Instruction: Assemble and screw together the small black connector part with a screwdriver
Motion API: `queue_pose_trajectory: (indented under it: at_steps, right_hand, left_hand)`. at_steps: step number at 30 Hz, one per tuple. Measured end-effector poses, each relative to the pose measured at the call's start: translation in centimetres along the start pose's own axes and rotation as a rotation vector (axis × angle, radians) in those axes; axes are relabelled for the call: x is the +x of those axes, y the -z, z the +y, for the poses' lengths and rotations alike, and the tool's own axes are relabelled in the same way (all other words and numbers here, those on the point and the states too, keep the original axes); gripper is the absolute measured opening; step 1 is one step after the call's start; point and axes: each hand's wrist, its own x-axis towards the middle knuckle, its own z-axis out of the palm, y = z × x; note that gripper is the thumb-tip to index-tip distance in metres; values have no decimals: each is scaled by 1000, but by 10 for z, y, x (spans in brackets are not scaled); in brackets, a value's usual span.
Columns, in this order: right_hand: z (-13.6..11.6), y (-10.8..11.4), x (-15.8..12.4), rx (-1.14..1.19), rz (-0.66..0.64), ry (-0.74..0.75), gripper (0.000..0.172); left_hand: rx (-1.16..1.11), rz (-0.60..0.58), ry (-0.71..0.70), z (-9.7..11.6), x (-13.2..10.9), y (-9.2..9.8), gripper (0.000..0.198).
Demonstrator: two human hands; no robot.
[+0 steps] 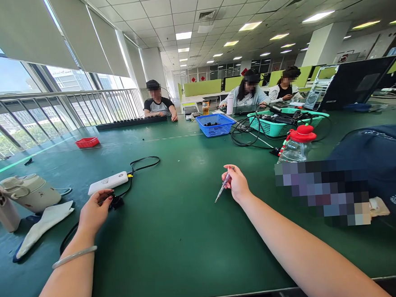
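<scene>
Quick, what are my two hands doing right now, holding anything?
Left hand: closed on a small black object; exactly what, I can't tell.
Right hand: closed, holding a slim pen-like tool.

Left grip (94, 212), right grip (238, 184) curled

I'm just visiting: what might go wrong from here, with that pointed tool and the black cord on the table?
Two things, perhaps. The right hand holds the pointed tool tip downward, so a slip might scratch the green table. The left hand grips a black part beside a looped cord that passes close to the white box; a careless pull might snag or shift it.
</scene>
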Motion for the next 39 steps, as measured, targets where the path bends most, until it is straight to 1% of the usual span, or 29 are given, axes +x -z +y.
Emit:
queue_pose_trajectory:
  at_steps: [3,7,11,16,20,26,30,35,39]
  right_hand:
    - [0,0,0,-2,4,-2,36]
    - [0,0,0,-1,1,-4,35]
    - [-1,0,-1,-5,-4,-2,34]
    - [0,0,-1,-9,-8,-2,36]
    - [0,-2,-1,-9,-7,-1,35]
    - [1,-2,-1,-8,-12,2,38]
    - [2,-2,0,-9,-7,11,40]
    - [1,-3,-1,-11,-17,-2,37]
    - [-1,-3,-3,-18,-18,-11,36]
  left_hand:
    - [-4,-3,58,8,-4,3,34]
    - [-5,10,64,17,-8,7,31]
    - [25,4,69,19,-9,8,30]
    - [156,-61,16,17,-6,5,31]
    - [282,-61,-6,18,-6,4,32]
    - [396,-85,-58,19,-8,4,37]
    - [428,-107,-61,21,-9,4,40]
    - [456,-109,-73,23,-10,5,39]
    - [426,-53,-124,27,-12,5,41]
